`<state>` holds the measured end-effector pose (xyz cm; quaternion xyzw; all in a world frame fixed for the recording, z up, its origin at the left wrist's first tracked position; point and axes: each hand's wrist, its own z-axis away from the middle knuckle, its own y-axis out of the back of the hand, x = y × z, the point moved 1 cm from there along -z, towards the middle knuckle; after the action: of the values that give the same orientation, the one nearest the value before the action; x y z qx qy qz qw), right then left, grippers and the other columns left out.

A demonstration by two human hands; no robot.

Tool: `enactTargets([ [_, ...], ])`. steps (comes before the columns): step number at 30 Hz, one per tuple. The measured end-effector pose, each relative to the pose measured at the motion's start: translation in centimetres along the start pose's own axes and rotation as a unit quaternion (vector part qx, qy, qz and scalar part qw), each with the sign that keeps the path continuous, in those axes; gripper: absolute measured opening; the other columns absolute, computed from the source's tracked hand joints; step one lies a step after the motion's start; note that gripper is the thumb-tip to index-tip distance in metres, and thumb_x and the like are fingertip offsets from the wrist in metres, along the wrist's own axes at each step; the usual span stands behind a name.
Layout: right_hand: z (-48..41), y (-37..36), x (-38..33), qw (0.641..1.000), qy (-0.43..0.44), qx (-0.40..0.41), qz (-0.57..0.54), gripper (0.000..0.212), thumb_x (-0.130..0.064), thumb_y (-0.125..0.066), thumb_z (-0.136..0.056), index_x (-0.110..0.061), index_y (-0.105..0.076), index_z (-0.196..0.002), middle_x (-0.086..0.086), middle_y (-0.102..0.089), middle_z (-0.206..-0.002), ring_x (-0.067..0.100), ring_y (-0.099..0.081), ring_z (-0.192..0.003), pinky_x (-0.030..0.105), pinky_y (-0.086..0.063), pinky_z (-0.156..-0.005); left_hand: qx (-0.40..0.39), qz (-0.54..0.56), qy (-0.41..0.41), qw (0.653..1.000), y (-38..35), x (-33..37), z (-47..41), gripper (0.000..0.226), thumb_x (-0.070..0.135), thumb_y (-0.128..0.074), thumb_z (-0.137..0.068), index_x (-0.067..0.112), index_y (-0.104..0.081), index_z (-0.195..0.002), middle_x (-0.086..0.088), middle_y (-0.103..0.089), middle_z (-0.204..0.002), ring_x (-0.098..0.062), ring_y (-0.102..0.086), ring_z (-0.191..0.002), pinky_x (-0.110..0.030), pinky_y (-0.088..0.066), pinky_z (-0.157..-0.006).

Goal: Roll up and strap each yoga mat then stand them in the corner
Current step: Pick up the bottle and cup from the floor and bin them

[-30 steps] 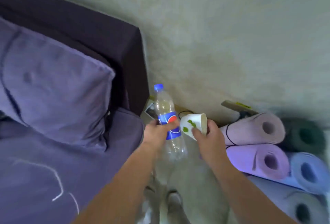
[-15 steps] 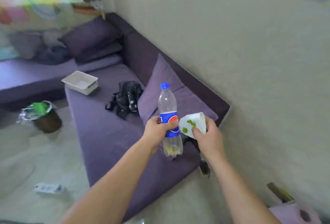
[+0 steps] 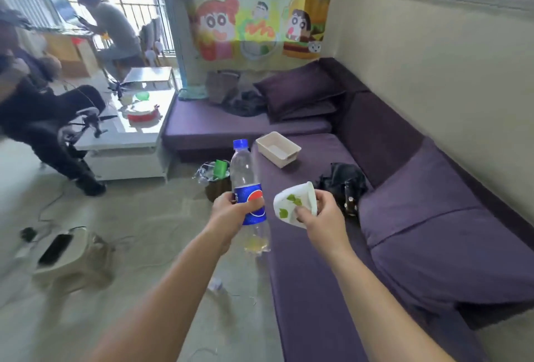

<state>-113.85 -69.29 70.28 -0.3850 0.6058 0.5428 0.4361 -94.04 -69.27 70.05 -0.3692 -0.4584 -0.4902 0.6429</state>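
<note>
Left hand (image 3: 228,211) is curled round a plastic bottle (image 3: 242,165) at its blue label and holds it upright; a little yellowish liquid sits at the bottom. Right hand (image 3: 323,217) grips a white cup (image 3: 291,202) printed with green leaves, tipped on its side. The two items are near each other but apart (neither belongs to the task). Beyond them is a purple sofa (image 3: 433,231) carrying a white tray (image 3: 278,149) and a black bag (image 3: 344,182), with a lined bin (image 3: 216,179) on the floor. No yoga mat is in view, so rolling, strapping and standing cannot be verified. Judgement: both hands are occupied with clutter, and no mat work is in hand.
</note>
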Motion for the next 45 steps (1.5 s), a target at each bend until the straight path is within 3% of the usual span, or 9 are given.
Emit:
enactTargets([
  [7, -8.1, -12.1, -0.7, 0.997, -0.013, -0.072, -0.009, 0.034, -0.011, -0.070, -0.085, -0.025, -0.058, -0.114, -0.008, -0.068, -0.103, 0.012, -0.065, -0.096, 0.034, -0.056, -0.085, 0.062, -0.012, 0.027, 0.998, 11.8, 0.9, -9.2, 0.044, 0.016, -0.086, -0.076, 0.006, -0.063, -0.112, -0.012, -0.072, -0.100, -0.021, -0.069, -0.081, -0.026, -0.051, -0.065],
  [18, -27.9, -27.3, 0.6, 0.987, -0.090, -0.130, -0.040, 0.030, 0.000, -0.066, -0.088, -0.014, -0.061, -0.114, -0.004, -0.068, -0.094, 0.003, -0.064, -0.081, 0.008, -0.047, -0.056, 0.104, -0.098, 0.110, 0.984, 21.6, 4.0, -29.1, 0.026, 0.009, -0.081, -0.078, 0.006, -0.066, -0.099, -0.006, -0.067, -0.079, -0.015, -0.061, -0.064, -0.022, -0.043, -0.054],
  [22, -34.1, -33.3, 1.3, 0.983, -0.111, -0.142, -0.018, 0.035, 0.000, -0.070, -0.084, -0.018, -0.063, -0.113, -0.008, -0.071, -0.095, 0.005, -0.067, -0.082, 0.015, -0.053, -0.064, 0.104, -0.089, 0.143, 0.980, 24.4, 4.1, -36.9, 0.027, 0.009, -0.084, -0.074, 0.003, -0.067, -0.095, -0.005, -0.068, -0.074, -0.015, -0.062, -0.061, -0.025, -0.045, -0.057],
  [25, -38.7, -38.2, 2.2, 0.982, -0.138, -0.132, -0.012, 0.037, 0.000, -0.075, -0.081, -0.014, -0.059, -0.112, -0.002, -0.071, -0.096, 0.011, -0.070, -0.083, 0.024, -0.057, -0.068, 0.087, -0.077, 0.170, 0.978, 27.2, 4.3, -43.7, 0.049, 0.021, -0.090, -0.056, 0.004, -0.068, -0.096, -0.004, -0.070, -0.074, -0.016, -0.062, -0.061, -0.026, -0.043, -0.057],
  [28, -42.8, -42.7, 3.2, 0.978, -0.175, -0.115, 0.012, 0.038, -0.001, -0.079, -0.078, -0.010, -0.059, -0.109, 0.005, -0.073, -0.096, 0.017, -0.071, -0.082, 0.031, -0.059, -0.070, 0.091, -0.070, 0.186, 0.976, 30.1, 4.1, -50.9, 0.058, 0.027, -0.090, -0.057, 0.009, -0.062, -0.104, -0.006, -0.071, -0.091, -0.019, -0.065, -0.072, -0.028, -0.044, -0.059],
  [35, -51.9, -53.1, 4.6, 0.962, -0.266, -0.038, 0.038, 0.034, -0.006, -0.079, -0.079, -0.013, -0.060, -0.106, 0.000, -0.072, -0.093, 0.014, -0.069, -0.081, 0.036, -0.057, -0.074, 0.033, -0.128, 0.236, 0.963, 34.9, 4.8, -68.1, 0.046, 0.023, -0.088, -0.069, 0.011, -0.056, -0.099, -0.008, -0.067, -0.093, -0.016, -0.060, -0.070, -0.027, -0.041, -0.054],
  [37, -54.4, -55.2, 4.9, 0.956, -0.287, -0.032, 0.051, 0.031, -0.006, -0.076, -0.078, -0.015, -0.061, -0.104, 0.001, -0.073, -0.093, 0.016, -0.069, -0.082, 0.042, -0.057, -0.078, 0.016, -0.156, 0.257, 0.954, 35.4, 4.4, -72.2, 0.054, 0.034, -0.088, -0.059, 0.013, -0.059, -0.099, -0.008, -0.069, -0.095, -0.017, -0.061, -0.071, -0.027, -0.041, -0.055],
  [40, -59.7, -58.1, 6.8, 0.949, -0.308, -0.030, 0.068, 0.027, -0.003, -0.070, -0.077, -0.020, -0.064, -0.097, -0.001, -0.072, -0.089, 0.019, -0.069, -0.083, 0.042, -0.058, -0.077, 0.006, -0.187, 0.276, 0.943, 35.5, 2.3, -79.1, 0.067, 0.046, -0.081, -0.043, 0.016, -0.061, -0.100, -0.005, -0.070, -0.095, -0.018, -0.062, -0.075, -0.029, -0.042, -0.059],
  [45, -70.5, -62.7, 14.9, 0.942, -0.300, -0.075, 0.131, 0.026, -0.005, -0.064, -0.076, -0.025, -0.067, -0.092, -0.005, -0.072, -0.086, 0.018, -0.068, -0.081, 0.043, -0.058, -0.077, 0.006, -0.238, 0.297, 0.924, 33.9, -4.0, -90.9, 0.049, 0.045, -0.076, -0.056, 0.022, -0.060, -0.096, 0.001, -0.068, -0.085, -0.019, -0.061, -0.076, -0.030, -0.042, -0.062],
])
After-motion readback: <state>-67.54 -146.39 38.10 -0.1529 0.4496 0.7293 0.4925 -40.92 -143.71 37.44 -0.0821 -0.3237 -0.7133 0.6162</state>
